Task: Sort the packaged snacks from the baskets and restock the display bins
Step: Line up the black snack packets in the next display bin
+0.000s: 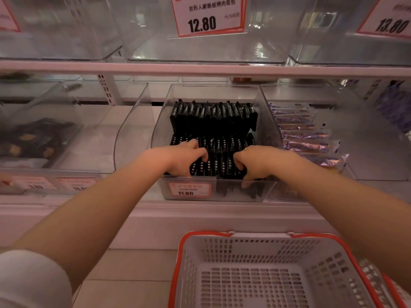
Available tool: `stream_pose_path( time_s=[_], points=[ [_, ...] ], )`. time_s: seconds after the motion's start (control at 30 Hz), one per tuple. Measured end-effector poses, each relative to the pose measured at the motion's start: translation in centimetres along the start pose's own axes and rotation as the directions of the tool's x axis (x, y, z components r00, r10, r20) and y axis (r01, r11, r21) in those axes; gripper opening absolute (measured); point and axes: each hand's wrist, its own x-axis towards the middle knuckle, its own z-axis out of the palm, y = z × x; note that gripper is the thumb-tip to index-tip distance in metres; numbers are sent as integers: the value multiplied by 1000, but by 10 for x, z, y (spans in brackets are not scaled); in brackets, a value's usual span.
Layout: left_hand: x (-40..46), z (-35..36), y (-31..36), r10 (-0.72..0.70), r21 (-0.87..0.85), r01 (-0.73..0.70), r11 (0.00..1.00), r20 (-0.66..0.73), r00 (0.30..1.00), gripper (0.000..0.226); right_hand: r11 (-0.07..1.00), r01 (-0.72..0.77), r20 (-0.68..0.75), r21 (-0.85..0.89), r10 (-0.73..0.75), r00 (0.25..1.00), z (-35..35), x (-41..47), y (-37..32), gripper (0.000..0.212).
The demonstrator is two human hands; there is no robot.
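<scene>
A clear display bin on the middle shelf holds black snack packets standing on edge in rows. Both of my hands reach into its front. My left hand curls its fingers over the left end of the front row of packets. My right hand curls over the right end of that same row, its fingertips showing through the bin's front wall. A white plastic basket with red rim stands on the floor below, and it holds nothing.
Purple-wrapped snacks fill the bin to the right. A bin at left holds dark packets. Clear bins line the upper shelf with price cards 12.80 and 13.80. A price tag 11.80 is on the middle bin's front.
</scene>
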Motion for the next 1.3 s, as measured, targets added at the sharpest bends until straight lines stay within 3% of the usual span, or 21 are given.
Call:
stream_pose_path(
  time_s=[0.1, 0.17, 0.23, 0.37, 0.43, 0.5, 0.57, 0.63, 0.73, 0.83, 0.93, 1.03, 1.17, 1.23, 1.3],
  points=[
    [0, 4, 4, -4, 59, 13, 998, -147, 989, 55, 998, -20, 171, -54, 29, 985, -7, -1, -3, 67],
    [0, 7, 6, 10, 76, 8, 997, -237, 972, 48, 996, -38, 194, -77, 53, 980, -7, -1, -5, 71],
    [0, 8, 4, -4, 58, 20, 998, -252, 968, 41, 989, -39, 136, -144, 58, 989, -5, -2, -5, 67],
    [0, -1, 2, -53, -66, 42, 997, -171, 984, 36, 970, -39, -64, -241, 24, 998, 6, 1, -5, 40],
    [-3, -7, 1, -55, -81, 47, 996, -103, 993, 42, 984, -34, -70, -176, 22, 997, 4, 2, -2, 38],
    [-6, -13, -1, -56, -24, 56, 998, -36, 998, 50, 1000, 12, -44, 3, -12, 999, -4, 5, 3, 37],
    [-8, -17, -1, -56, 29, 56, 998, -1, 998, 55, 965, 113, -96, 237, -93, 991, -10, 9, 2, 38],
    [-8, -17, 3, -32, 48, 32, 998, 4, 999, 58, 912, 202, -146, 356, -159, 976, -8, 14, -7, 43],
    [-4, -14, 13, -42, 83, 42, 996, -2, 999, 60, 949, 198, -110, 246, -176, 978, 3, 27, -18, 50],
    [3, -9, 20, -59, 141, 63, 988, -32, 998, 60, 972, 204, -225, 113, -175, 959, 6, 33, -16, 38],
    [10, -7, 23, -58, 195, 75, 978, -90, 994, 62, 981, 176, -266, 77, -150, 952, 7, 33, -13, 38],
    [11, -5, 20, -55, 227, 83, 970, -126, 990, 59, 983, 92, -124, 159, -72, 990, -5, 18, -1, 44],
    [5, -6, 17, -31, 210, 48, 977, -84, 996, 60, 990, -7, 161, -144, 30, 986, -14, 4, 7, 62],
    [-1, -15, 15, -22, 201, 24, 979, -10, 1000, 64, 958, -18, 197, -286, 77, 977, -8, 4, -1, 70],
    [-8, -28, 10, -60, 260, 43, 965, 59, 996, 69, 948, -32, 141, -317, 81, 987, -3, 5, -3, 68]
  ],
)
